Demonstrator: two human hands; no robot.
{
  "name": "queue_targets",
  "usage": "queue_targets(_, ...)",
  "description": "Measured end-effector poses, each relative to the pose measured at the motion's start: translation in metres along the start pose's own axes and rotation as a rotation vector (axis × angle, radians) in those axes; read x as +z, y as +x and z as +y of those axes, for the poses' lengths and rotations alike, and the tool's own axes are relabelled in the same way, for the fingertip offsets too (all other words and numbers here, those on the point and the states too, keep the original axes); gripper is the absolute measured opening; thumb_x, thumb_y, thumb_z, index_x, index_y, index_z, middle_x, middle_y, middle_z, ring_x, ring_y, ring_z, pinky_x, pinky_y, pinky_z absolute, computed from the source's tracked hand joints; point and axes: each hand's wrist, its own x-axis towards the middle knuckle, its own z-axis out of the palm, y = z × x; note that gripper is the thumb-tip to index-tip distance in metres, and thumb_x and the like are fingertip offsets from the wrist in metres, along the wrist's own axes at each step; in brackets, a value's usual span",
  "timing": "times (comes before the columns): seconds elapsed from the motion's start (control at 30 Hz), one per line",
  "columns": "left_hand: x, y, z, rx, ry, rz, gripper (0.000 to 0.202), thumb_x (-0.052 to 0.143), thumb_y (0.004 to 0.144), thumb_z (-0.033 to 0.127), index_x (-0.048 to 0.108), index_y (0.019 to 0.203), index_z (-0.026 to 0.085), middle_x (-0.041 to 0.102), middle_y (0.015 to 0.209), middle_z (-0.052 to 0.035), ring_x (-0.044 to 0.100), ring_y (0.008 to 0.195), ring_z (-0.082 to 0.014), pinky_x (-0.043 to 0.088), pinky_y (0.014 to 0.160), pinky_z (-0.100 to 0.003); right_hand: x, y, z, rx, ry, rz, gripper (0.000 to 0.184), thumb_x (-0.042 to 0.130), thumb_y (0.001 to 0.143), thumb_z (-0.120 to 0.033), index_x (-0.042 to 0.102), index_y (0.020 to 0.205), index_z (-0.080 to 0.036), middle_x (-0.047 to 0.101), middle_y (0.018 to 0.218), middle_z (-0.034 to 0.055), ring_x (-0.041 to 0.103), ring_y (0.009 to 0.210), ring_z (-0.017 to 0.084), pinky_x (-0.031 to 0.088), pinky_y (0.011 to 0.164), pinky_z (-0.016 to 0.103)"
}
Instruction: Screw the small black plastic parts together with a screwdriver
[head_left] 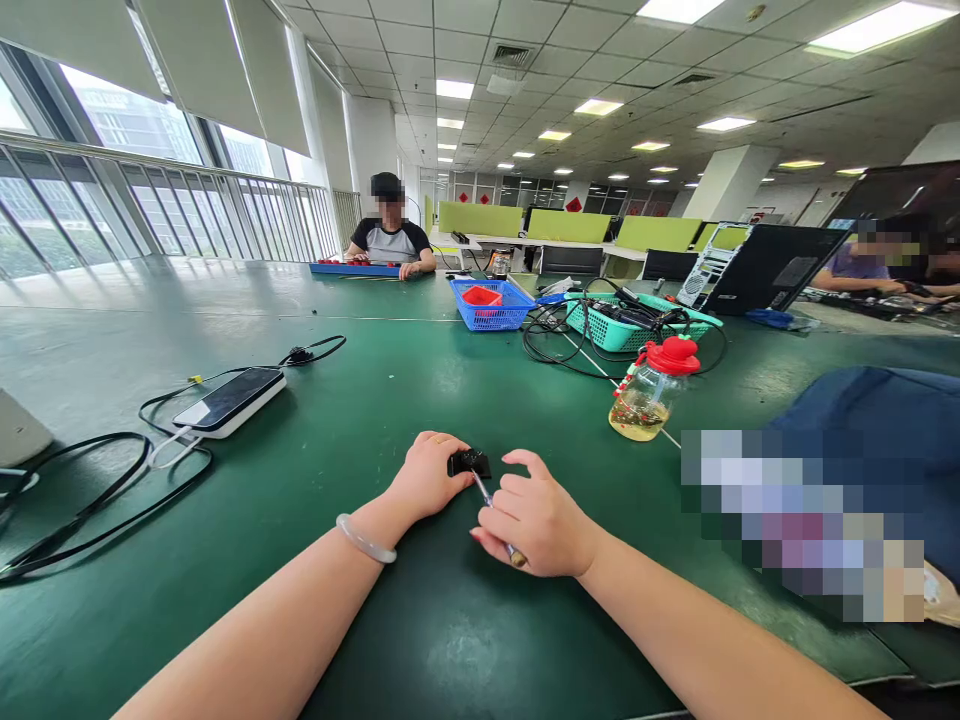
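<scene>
My left hand (431,473), with a pale bangle on its wrist, is closed on a small black part (471,462) standing on the green table. What kind of part it is I cannot make out. In my right hand (536,515) is a slim screwdriver (482,488), gripped between thumb and fingers with the index finger raised off it. Its metal shaft slants up to the left, and the tip meets the front of the black part. The handle's end pokes out below my fingers.
A white and black device (232,400) with cables lies left. To the right stands a red-lidded bottle (652,390). Behind are a blue basket (491,312), a teal basket (611,328) heaped with cables, and a dark panel (776,268). A person (388,235) sits at the far end.
</scene>
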Motion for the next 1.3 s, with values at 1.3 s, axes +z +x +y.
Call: queue_targets(1.3, -0.004, 0.000, 0.004, -0.015, 0.004, -0.074, 0.042, 0.075, 0.072, 0.031, 0.067, 0.113, 0.025, 0.071, 0.109, -0.0046, 0.054, 0.113, -0.0280, 0.043, 0.102, -0.042, 0.002, -0.012, 0.026, 0.951, 0.471, 0.192, 0.023, 0.044, 0.086, -0.030, 0.057, 0.069, -0.023, 0.065, 0.071, 0.0030, 0.057, 0.079, 0.021, 0.044, 0.074, 0.033)
